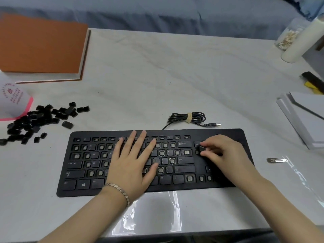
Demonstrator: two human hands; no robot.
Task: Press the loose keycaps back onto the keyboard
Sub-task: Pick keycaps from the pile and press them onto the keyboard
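The left hand (133, 162) lies flat with straight, released fingers on the keyboard (78, 191), while the right hand (222, 151) pinches a keycap (202, 148) at its right end.

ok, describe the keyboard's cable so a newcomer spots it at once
Find the black keyboard at centre. Just behind its top edge lies the coiled black cable. A tan tie round its middle and a USB plug pointing right mark it out.
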